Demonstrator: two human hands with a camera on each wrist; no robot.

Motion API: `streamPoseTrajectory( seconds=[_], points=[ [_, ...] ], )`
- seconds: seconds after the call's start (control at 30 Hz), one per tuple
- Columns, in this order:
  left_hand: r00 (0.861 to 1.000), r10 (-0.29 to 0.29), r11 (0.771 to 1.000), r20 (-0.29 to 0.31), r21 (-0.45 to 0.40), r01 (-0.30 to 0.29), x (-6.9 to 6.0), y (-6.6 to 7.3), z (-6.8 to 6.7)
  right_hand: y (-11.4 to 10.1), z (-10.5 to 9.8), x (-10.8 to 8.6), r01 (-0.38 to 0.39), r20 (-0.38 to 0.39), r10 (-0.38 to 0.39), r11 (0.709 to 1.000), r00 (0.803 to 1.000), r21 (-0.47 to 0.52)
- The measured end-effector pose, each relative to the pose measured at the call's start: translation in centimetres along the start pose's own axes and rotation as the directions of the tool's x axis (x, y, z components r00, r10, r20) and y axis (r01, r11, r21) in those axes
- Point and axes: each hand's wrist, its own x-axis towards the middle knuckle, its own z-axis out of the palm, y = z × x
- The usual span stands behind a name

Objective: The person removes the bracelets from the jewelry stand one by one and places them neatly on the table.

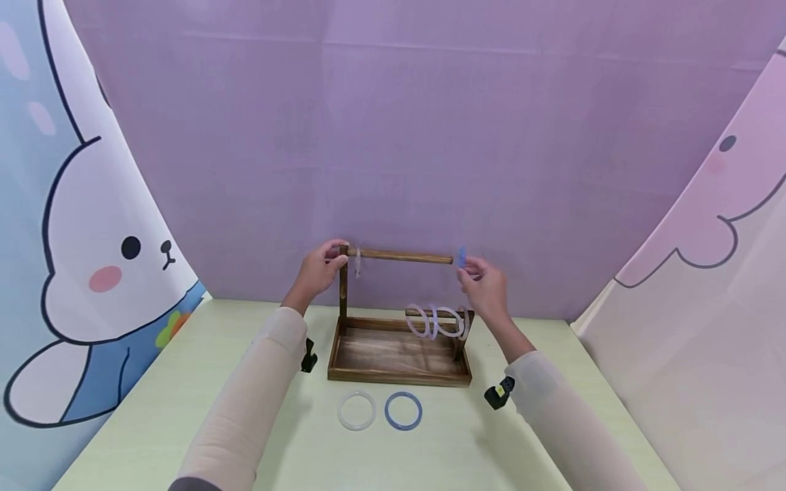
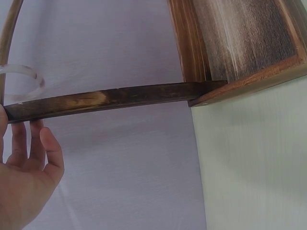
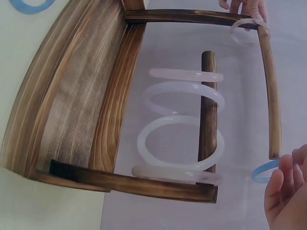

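My left hand [image 1: 318, 271] holds the top of the tall left post [image 1: 343, 293] of a dark wooden bangle stand [image 1: 399, 376]. A clear whitish bangle [image 1: 359, 266] hangs on the upper rod [image 1: 405, 256], close to that hand. At the rod's free right end, my right hand [image 1: 487, 285] pinches a blue bangle [image 3: 261, 173] between thumb and fingers. This bangle is just beyond the rod's tip, seen nearly edge-on in the head view. Several pale bangles, among them a white one [image 3: 144, 146] and a lilac one [image 3: 160, 86], hang on the lower rod [image 3: 208, 115].
On the pale green table [image 1: 245, 416], in front of the stand's tray, lie a clear whitish bangle [image 1: 340, 423] and a blue bangle [image 1: 388, 417]. A purple cloth backdrop [image 1: 393, 150] rises behind the stand, with printed cloths at both sides.
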Motion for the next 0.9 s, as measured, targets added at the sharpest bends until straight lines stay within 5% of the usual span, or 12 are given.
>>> streamPoseTrajectory(
  seconds=[0.9],
  points=[
    [1.000,0.017,1.000,-0.001,-0.004,-0.017,0.0,-0.3,-0.3,0.1,-1.3,-2.2,0.149,0.067,-0.141,0.982,0.988,-0.119]
  ],
)
